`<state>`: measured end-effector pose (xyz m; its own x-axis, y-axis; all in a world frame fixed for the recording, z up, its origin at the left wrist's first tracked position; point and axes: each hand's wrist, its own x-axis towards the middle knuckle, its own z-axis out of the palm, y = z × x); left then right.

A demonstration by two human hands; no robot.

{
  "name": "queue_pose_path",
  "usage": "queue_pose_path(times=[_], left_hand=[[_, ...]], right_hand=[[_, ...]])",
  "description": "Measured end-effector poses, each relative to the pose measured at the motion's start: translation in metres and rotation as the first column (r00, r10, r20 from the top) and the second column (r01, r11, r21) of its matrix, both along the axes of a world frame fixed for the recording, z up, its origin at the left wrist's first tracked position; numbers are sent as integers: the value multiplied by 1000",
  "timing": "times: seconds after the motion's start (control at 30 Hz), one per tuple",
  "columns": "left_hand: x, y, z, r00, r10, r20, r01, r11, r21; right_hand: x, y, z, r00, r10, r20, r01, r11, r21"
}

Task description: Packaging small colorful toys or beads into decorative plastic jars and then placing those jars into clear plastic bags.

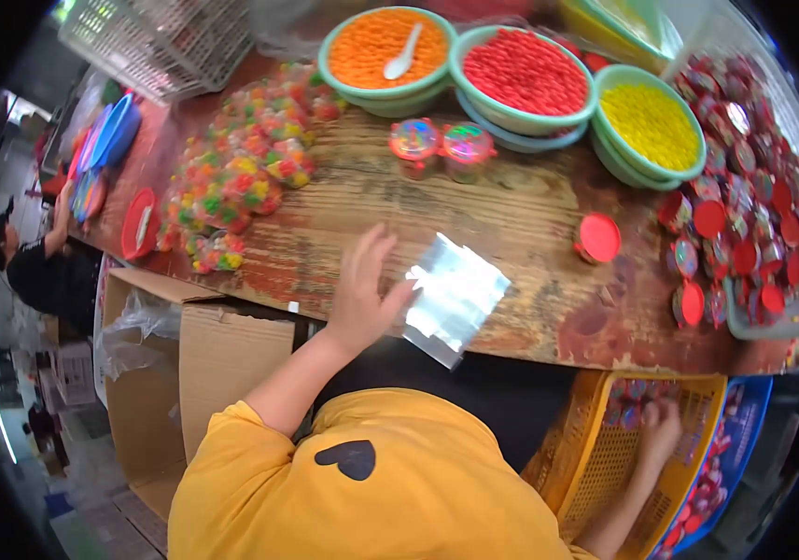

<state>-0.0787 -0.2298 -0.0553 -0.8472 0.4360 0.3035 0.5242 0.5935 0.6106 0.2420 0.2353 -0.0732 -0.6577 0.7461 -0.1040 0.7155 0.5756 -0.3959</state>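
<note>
Flat at the table's front edge lies a shiny clear plastic bag (456,297), its lower corner sticking out past the edge. My left hand (367,289) is beside it, fingers stretched and apart, the thumb at the bag's left edge. Down to the right, my right hand (661,431) is inside a yellow basket (595,476), next to small round lidded tubs (633,397). Its fingers are curled; whatever they hold is hidden. Two tubs with colourful lids (415,140) stand mid-table, and a red-lidded tub (598,237) sits farther right.
Bowls of orange beads (386,51), red beads (523,75) and yellow beads (651,126) line the back. Small multicoloured candy-like packets (241,159) are heaped left; red-lidded tubs (735,177) pile up right. An open cardboard box (231,373) stands below left. A person (45,271) works far left.
</note>
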Motion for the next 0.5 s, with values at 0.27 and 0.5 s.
queue_pose_path(times=[0.27, 0.5], left_hand=[[-126, 18, 12, 964, 187, -188, -174, 981, 86], [-128, 49, 9, 988, -74, 139, 43, 976, 215]], right_hand=[[-337, -196, 67, 576, 668, -472, -638, 728, 251], [-409, -215, 33, 675, 616, -407, -608, 776, 168]])
